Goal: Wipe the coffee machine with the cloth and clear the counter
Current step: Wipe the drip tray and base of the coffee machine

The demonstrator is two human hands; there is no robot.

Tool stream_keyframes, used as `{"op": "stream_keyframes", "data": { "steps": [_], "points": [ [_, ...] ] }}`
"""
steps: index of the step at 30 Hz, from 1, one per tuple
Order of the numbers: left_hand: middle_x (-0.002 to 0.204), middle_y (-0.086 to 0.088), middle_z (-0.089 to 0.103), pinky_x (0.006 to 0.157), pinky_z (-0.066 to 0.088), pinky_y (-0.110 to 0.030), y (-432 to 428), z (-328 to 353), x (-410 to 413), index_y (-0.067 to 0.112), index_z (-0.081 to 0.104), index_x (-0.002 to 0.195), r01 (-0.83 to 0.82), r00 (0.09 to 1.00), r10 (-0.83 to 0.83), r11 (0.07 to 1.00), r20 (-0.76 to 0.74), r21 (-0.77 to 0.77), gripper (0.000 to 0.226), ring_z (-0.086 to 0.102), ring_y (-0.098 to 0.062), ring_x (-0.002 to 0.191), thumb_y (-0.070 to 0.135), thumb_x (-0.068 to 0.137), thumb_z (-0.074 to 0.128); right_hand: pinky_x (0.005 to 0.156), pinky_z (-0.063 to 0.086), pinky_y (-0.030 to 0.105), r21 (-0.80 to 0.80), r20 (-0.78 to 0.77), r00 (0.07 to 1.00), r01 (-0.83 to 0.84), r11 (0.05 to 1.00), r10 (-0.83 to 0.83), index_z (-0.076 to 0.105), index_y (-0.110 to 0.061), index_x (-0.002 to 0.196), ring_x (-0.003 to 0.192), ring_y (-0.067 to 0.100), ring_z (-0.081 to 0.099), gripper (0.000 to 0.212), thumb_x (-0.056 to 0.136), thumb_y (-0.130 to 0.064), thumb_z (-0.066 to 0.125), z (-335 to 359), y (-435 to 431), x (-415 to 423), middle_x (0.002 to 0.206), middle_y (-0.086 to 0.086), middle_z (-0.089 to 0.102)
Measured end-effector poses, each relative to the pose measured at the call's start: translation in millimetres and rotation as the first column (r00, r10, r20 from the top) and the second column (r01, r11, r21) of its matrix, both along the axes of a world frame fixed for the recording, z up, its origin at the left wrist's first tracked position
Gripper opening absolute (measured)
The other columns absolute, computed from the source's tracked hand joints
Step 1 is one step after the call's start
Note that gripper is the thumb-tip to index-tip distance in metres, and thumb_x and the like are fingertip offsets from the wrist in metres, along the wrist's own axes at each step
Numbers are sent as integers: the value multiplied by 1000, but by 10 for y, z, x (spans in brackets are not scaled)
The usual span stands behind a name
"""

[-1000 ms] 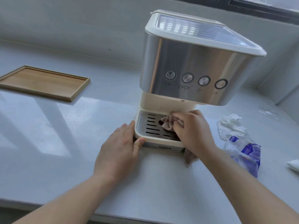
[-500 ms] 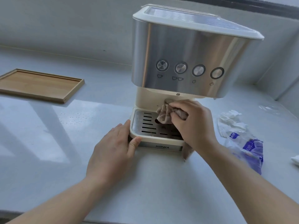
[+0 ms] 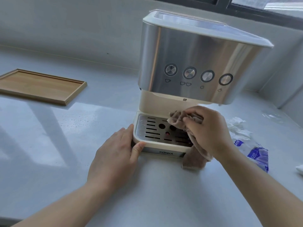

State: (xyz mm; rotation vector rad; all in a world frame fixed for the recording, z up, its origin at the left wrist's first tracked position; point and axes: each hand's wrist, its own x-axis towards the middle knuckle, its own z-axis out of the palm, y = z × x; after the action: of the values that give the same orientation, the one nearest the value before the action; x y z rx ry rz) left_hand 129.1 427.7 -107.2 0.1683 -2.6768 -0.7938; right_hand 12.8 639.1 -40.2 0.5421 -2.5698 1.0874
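A: Pale grey counter (image 3: 49,161), with a grey wall behind and a dark window frame up top.

B: And on it?

A: A coffee machine (image 3: 196,59), shiny silver on the front, cream on top and at the bottom. Four round buttons in a row. "KONKA" written low on the front.

B: Where's the cloth (image 3: 193,159)?

A: Brown and soft, bunched up in the right hand (image 3: 208,133) over the right part of the drip tray (image 3: 152,128). One end hanging down past the tray's front corner and onto the counter.

B: Right hand shut tight?

A: Fingers curled round the cloth, pinching it at the top (thumb hidden behind the cloth, so can't tell there).

B: Left hand (image 3: 114,159)?

A: Mostly flat and open, fingers along the tray's left side, thumb pressed on the front left corner. Holding nothing else.

B: Anything more?

A: A wooden tray (image 3: 41,86) far off to the left. A crumpled white and blue wrapper (image 3: 252,149) lying just right of the machine.
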Motion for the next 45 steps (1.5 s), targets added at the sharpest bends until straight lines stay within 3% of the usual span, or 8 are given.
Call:
{"op": "stream_keyframes", "data": {
  "steps": [5,11,16,21,24,30,35,45],
  "points": [
    [88,18,52,64,38,-28,1,-4,-8,44,37,101,0,1000,0,1000,1,-6,15,49,-6,87,56,94,31,95,36,16,358,-68,927,-322,876,369,65,-33,121,110,6,51,33,91,-20,68,-147,44,124,123,-20,63],
    [90,18,53,67,39,-29,6,6,0,43,39,106,-12,1000,12,1000,21,-6,20,49,-7,90,56,95,29,74,45,34,304,-78,994,94,948,-74,75,-17,91,83,34,55,12,88,-12,64,-161,247,10,76,-2,73],
    [106,18,55,78,43,-32,13,14,0,37,40,128,-31,996,33,999,78,-28,42,51,-10,107,59,95,26,63,38,31,335,-50,989,-113,935,137,69,-19,79,68,16,46,12,85,-15,59,-62,-349,124,48,-13,46],
    [116,17,57,84,45,-33,-4,8,-4,36,39,136,-31,995,33,999,91,-27,49,51,-11,115,60,95,26,76,52,26,-21,-63,905,-422,907,420,67,-18,102,80,8,67,12,92,-12,62,105,-576,56,77,-9,71],
    [114,18,56,82,44,-32,-5,-1,-17,34,41,134,-34,996,36,999,83,-22,47,51,-11,113,58,95,29,91,44,21,149,-197,874,-421,895,444,65,-19,122,101,-2,60,28,94,-13,64,69,-301,-21,103,-17,70],
    [103,16,55,78,44,-32,-1,10,-15,34,42,126,-26,997,27,1000,70,-14,40,52,-10,106,57,96,30,111,32,32,525,19,883,-408,747,469,44,-34,147,131,20,39,75,83,-73,53,-204,388,25,148,-10,45],
    [110,16,55,84,46,-34,6,24,-3,33,41,132,-32,996,33,999,87,-13,46,51,-10,110,58,95,28,92,44,39,464,-170,932,-210,861,319,70,-27,120,92,25,54,32,92,-43,65,-126,73,-62,117,-8,68],
    [104,19,55,74,41,-30,15,59,3,38,40,129,-25,996,26,1000,89,-9,43,50,-8,104,59,94,28,99,42,38,435,-96,952,-222,872,290,66,-31,126,107,26,54,31,95,-29,63,-179,101,96,127,-12,64]
  ]
}}
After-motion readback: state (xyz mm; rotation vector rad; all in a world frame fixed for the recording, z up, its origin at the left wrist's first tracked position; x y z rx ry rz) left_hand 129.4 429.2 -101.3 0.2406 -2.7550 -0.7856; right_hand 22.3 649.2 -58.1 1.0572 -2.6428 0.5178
